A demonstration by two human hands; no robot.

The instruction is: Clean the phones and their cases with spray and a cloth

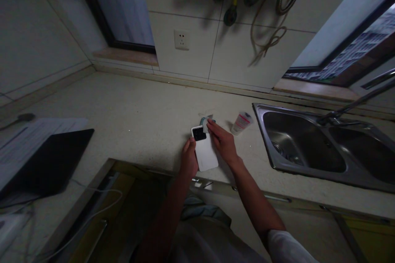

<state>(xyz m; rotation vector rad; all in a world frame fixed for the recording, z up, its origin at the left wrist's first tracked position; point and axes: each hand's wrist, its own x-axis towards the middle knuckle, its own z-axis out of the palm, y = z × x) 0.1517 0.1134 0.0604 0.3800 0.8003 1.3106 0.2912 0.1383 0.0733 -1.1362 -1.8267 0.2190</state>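
A white phone (pixel 205 153) with a black camera block lies back-up on the pale countertop (pixel 138 119), near its front edge. My left hand (pixel 189 159) grips the phone's left side, thumb at the camera corner. My right hand (pixel 222 141) rests along the phone's right edge, its fingertips pinching a small folded wipe or sachet (pixel 207 122) just above the phone's top. A small white tube with a red label (pixel 241 123) lies on the counter to the right of my right hand.
A steel double sink (pixel 311 148) with a faucet (pixel 354 104) fills the right side. A dark laptop (pixel 46 160) and papers (pixel 27 137) sit at the left, with a white cable below. A wall socket (pixel 182 40) and hanging utensils are on the tiled wall.
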